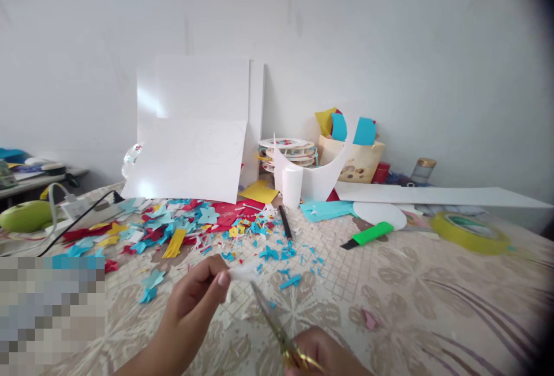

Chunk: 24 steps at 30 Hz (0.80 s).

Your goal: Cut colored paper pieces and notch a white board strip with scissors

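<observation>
Between the thumb and fingers of my left hand point(197, 292) is a small piece of white paper point(244, 272), blurred at its edge. My right hand point(322, 353) grips a pair of scissors point(274, 321) by gold-coloured handles at the bottom of the view. Their blades point up and left, with the tip close to the white paper. Whether the tip touches the paper, I cannot tell. Blue paper scraps point(291, 281) lie on the patterned tablecloth point(346, 289) just beyond my hands.
Coloured paper cutouts point(162, 223) are heaped at the left. A green cutter point(370, 235), a black pen point(285, 223) and a yellow tape roll point(470, 234) lie beyond. White boards point(190, 156) lean against the wall. A white cylinder point(292, 187) stands near a cut-out white sheet point(311, 177).
</observation>
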Each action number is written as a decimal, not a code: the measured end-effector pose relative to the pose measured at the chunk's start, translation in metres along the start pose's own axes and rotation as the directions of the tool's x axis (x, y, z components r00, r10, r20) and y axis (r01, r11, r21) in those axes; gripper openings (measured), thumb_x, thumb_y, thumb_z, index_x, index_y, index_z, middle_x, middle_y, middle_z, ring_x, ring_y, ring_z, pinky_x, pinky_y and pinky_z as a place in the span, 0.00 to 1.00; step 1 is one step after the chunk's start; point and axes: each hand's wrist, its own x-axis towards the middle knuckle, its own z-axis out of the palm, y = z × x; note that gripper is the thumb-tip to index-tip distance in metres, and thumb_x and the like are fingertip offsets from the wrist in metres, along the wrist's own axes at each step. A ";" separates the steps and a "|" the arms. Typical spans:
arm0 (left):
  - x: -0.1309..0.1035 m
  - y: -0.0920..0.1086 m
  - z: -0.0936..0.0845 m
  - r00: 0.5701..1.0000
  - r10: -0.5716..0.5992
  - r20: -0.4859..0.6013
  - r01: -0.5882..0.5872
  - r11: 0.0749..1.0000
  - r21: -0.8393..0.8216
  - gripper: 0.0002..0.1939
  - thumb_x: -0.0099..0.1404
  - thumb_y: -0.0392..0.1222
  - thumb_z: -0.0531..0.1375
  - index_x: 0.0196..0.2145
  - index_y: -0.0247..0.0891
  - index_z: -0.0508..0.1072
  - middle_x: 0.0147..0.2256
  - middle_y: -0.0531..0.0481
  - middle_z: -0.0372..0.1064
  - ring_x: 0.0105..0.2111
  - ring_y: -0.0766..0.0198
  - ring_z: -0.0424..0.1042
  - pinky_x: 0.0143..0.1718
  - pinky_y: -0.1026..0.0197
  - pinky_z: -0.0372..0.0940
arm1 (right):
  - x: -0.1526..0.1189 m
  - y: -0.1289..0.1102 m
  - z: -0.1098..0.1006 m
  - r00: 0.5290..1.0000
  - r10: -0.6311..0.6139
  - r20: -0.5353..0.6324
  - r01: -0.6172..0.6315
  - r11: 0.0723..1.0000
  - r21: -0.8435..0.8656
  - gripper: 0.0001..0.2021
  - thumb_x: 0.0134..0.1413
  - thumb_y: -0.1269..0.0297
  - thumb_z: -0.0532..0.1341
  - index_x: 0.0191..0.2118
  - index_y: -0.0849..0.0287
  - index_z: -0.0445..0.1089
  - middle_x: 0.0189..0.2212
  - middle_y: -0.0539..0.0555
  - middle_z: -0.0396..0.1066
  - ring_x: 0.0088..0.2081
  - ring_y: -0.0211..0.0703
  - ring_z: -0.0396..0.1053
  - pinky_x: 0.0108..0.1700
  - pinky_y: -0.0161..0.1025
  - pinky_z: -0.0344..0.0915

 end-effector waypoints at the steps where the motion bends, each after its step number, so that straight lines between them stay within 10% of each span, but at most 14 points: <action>1: 0.000 0.001 -0.001 1.000 0.026 -0.013 -0.026 0.999 0.027 0.15 0.64 0.47 0.49 0.22 0.39 0.57 0.19 0.57 0.50 0.21 0.69 0.51 0.22 0.66 0.50 | 0.003 0.002 -0.001 0.999 -0.011 -0.033 0.012 0.999 0.042 0.28 0.32 0.37 0.60 0.15 0.60 0.55 0.12 0.43 0.47 0.16 0.28 0.46 0.17 0.28 0.44; 9: -0.011 0.001 0.012 0.941 0.063 0.331 -0.158 0.950 0.270 0.12 0.63 0.40 0.50 0.22 0.38 0.59 0.21 0.56 0.56 0.22 0.69 0.57 0.23 0.66 0.54 | -0.008 -0.012 0.008 0.887 -0.005 -0.462 0.099 0.979 0.179 0.22 0.38 0.46 0.64 0.28 0.62 0.63 0.13 0.43 0.56 0.13 0.27 0.51 0.15 0.26 0.48; 18: -0.016 0.005 0.017 0.898 0.055 0.437 -0.207 0.929 0.308 0.10 0.63 0.37 0.49 0.24 0.39 0.60 0.22 0.55 0.57 0.22 0.69 0.59 0.24 0.67 0.55 | -0.011 -0.007 0.012 0.935 -0.097 -0.340 0.145 0.982 0.118 0.12 0.46 0.59 0.62 0.25 0.62 0.62 0.14 0.43 0.56 0.15 0.28 0.52 0.16 0.26 0.51; 24: -0.017 0.009 0.022 0.876 0.006 0.482 -0.178 0.933 0.312 0.12 0.63 0.40 0.48 0.22 0.39 0.57 0.22 0.55 0.57 0.22 0.69 0.59 0.24 0.67 0.56 | -0.015 -0.011 0.014 0.881 -0.188 -0.435 0.241 0.968 0.070 0.11 0.52 0.59 0.58 0.26 0.61 0.59 0.15 0.43 0.56 0.16 0.28 0.52 0.18 0.26 0.50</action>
